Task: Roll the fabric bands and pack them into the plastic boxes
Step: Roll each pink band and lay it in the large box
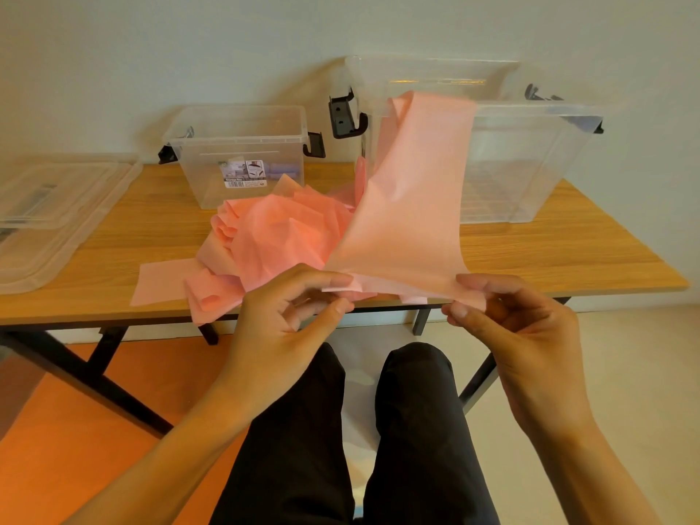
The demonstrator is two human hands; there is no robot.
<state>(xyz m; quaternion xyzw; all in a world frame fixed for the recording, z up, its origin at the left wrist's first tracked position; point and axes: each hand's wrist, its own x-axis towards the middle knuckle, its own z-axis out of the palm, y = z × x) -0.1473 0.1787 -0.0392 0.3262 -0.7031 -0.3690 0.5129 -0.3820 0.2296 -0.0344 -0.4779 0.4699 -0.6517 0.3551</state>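
**Start the roll square, keep it tight**

Both hands hold the near end of one pink band [409,206]. The left hand [288,316] pinches its left corner between thumb and fingertips, and the right hand [507,320] pinches the right corner the same way. From there the band climbs up and away beyond the hands, its far end blurred.

To my eye the rolling is only about to begin, so the first turn matters most. The edge between the hands should stay straight and level, and both thumbs should turn it over together, or the roll will likely skew into a cone. The cloth looks thin and limp, so a light, steady pull suits it better than a hard one.

The pile of bands [280,229] lies on the table [568,252] just beyond the left hand, and the long tail could snag it. Beyond that pile stands the small box [242,153] with purple rolls [282,169] inside. The big box [530,164] stands beyond the right hand.
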